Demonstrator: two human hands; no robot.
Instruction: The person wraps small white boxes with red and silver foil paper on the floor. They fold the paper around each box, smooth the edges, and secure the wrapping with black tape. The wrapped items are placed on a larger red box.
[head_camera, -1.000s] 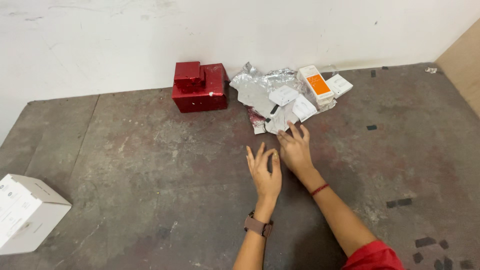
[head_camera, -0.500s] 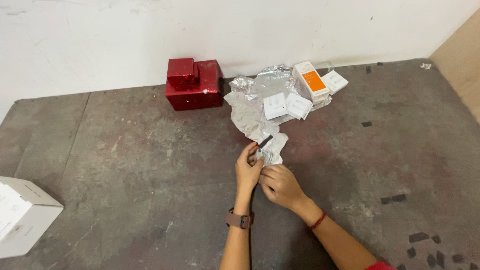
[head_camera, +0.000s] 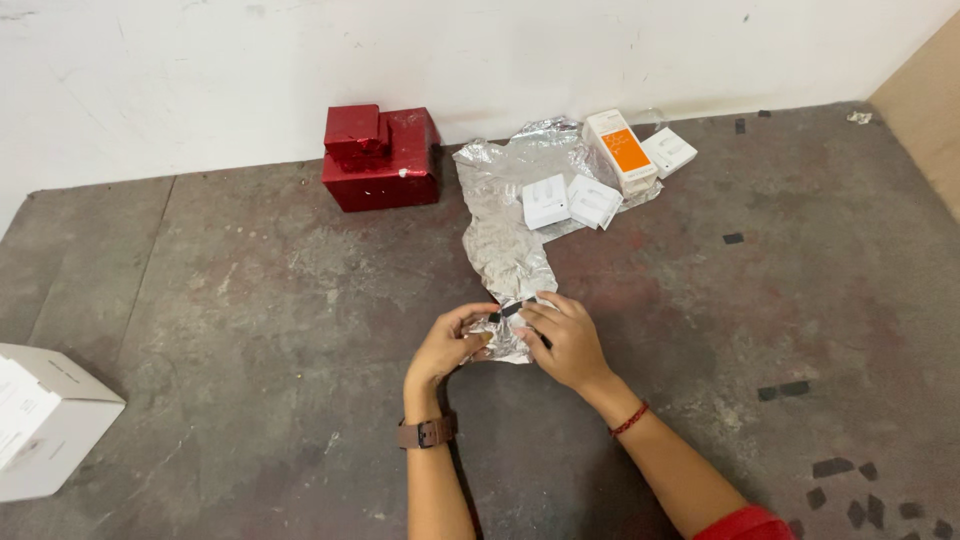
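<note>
While a second ago both hands were only reaching, spread flat, toward the silver wrapping sheet (head_camera: 510, 215), I now have them on it: the left hand (head_camera: 447, 347) and right hand (head_camera: 567, 340) have drawn the sheet's near end back toward me, away from the red gift box (head_camera: 382, 160). Both hands are pinching that crumpled near corner between fingertips and thumbs, the left from the side nearer the red gift box, the right from the other side. A small strip of black tape (head_camera: 508, 311) sits right between the fingertips.

The sheet has stretched out long since then; its far end still lies just beside the red gift box, with two small white boxes (head_camera: 570, 201) resting on it. Beyond those, farther from the red box, stands the orange-and-white carton (head_camera: 620, 150) with another white box (head_camera: 669, 152) beside it.

My read is that the hold is secured and the tape end is what the fingers are working at. Off at the frame's left edge, well apart from the red gift box, sits a white cardboard box (head_camera: 45, 420) on the floor (head_camera: 250, 300).
</note>
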